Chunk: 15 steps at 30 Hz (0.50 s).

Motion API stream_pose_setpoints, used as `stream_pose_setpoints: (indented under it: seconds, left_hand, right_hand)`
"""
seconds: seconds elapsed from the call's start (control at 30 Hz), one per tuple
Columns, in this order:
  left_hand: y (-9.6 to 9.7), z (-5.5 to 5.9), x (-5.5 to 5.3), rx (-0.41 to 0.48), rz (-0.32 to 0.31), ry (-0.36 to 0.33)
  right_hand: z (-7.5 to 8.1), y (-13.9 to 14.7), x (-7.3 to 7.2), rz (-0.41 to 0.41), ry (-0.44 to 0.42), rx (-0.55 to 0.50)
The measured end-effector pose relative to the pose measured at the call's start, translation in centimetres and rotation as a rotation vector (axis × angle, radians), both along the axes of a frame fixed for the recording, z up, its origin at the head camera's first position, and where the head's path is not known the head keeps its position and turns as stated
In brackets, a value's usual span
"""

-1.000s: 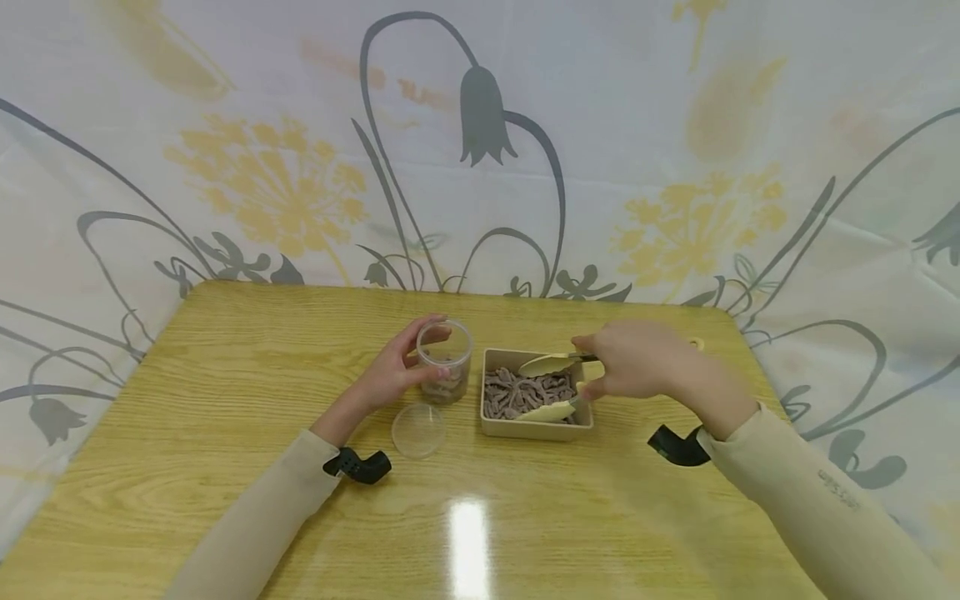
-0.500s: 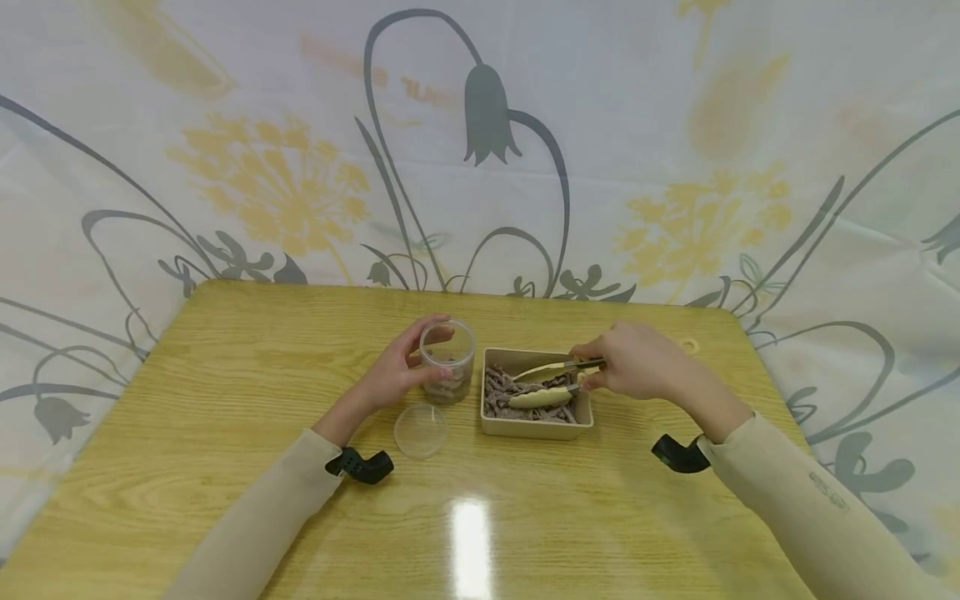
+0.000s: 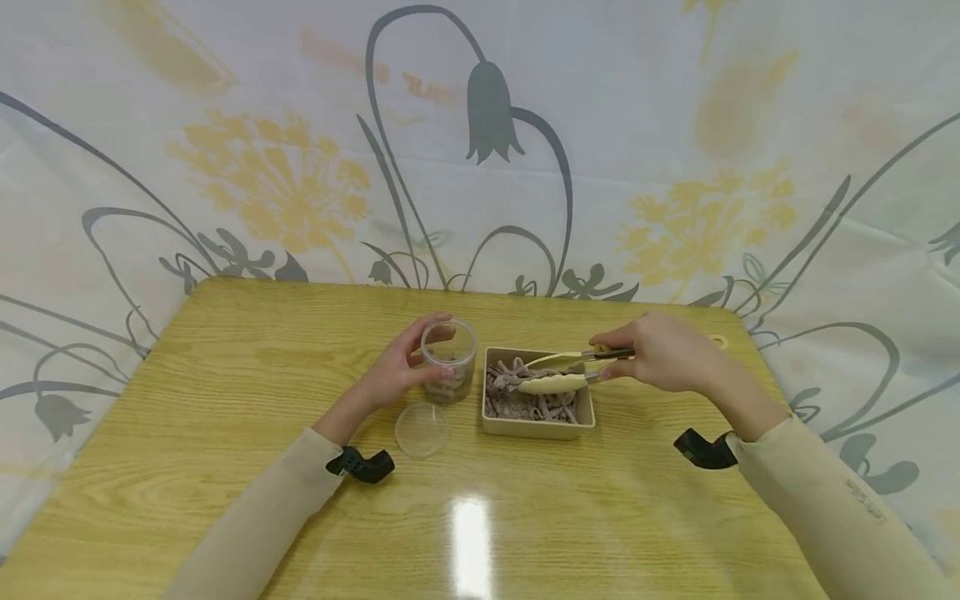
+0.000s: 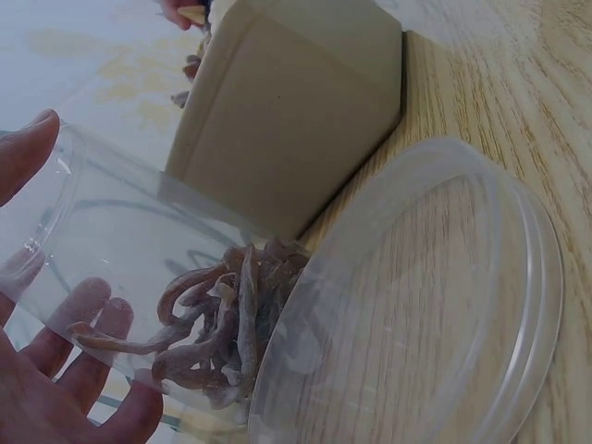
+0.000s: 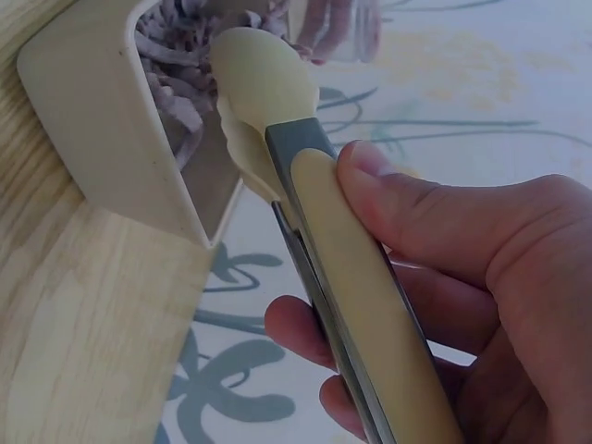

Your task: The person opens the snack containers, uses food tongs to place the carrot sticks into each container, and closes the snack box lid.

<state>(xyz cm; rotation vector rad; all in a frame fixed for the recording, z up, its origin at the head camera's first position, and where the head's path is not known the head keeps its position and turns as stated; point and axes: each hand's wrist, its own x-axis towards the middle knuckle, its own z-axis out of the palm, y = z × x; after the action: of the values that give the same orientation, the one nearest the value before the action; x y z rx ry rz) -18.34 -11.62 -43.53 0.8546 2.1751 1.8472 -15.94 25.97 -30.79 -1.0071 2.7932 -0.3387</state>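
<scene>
Toward the far edge of the surface point(image 3: 585, 517), the jar point(image 3: 462, 371) is gripped by the curled fingers and thumb of the left hand point(image 3: 393, 371). The tongs point(image 3: 558, 383) are held in the right hand's point(image 3: 671, 354) closed grip, tips over the box point(image 3: 536, 429). Greyish strips point(image 3: 510, 407) seem loosely caught there and may be dropped past the box's left edge if the squeeze is eased. The box, steadied by no hand, could be dragged; the jar could be tipped if its rim is knocked.

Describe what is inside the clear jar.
Brownish strips bunch low in the jar. Deeper ones are covered; in the left wrist view, the lid partly obscures the jar's base.
</scene>
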Motion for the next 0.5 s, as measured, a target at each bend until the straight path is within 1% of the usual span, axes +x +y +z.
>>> stream_pose_setpoints:
  seconds: [0.27, 0.5]
  left_hand:
    - [0.0, 0.1, 0.0, -0.001, 0.0, -0.004]
    - [0.0, 0.0, 0.0, 0.004, 0.001, -0.003]
  right_hand:
    - [0.3, 0.8, 0.0, 0.009, 0.052, -0.036]
    - [1.4, 1.0, 0.3, -0.001, 0.024, -0.069]
